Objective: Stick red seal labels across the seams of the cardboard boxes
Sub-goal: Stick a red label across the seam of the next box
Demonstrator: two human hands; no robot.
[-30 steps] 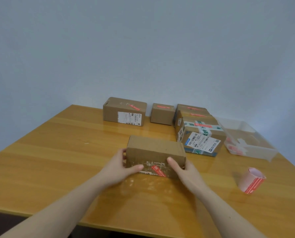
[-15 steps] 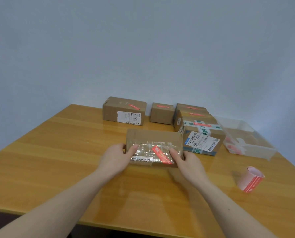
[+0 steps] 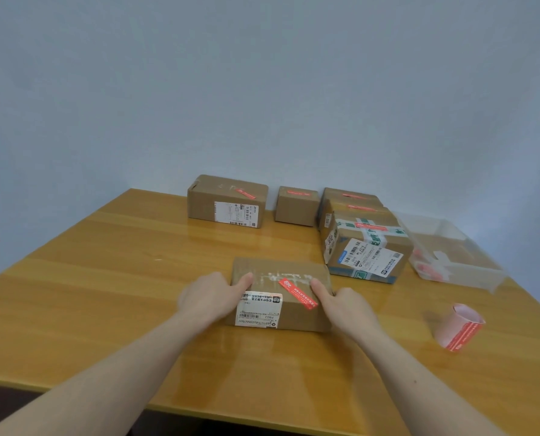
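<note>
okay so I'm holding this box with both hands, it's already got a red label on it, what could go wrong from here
Two possible risks. The red label lies slanted on the box, and its lower end sits close to your right hand, so a shifting finger might lift or crease it. Your left hand partly covers the white shipping label; rubbing could smudge it. Also, the label roll lies on its side and might roll.

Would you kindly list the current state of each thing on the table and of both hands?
Near box: held at both ends, red seal label stuck on.
Left hand: grips box's left end.
Right hand: grips box's right end.
Far boxes: closed, labelled.
Label roll: lying on its side.
Clear tray: open-topped.
</note>
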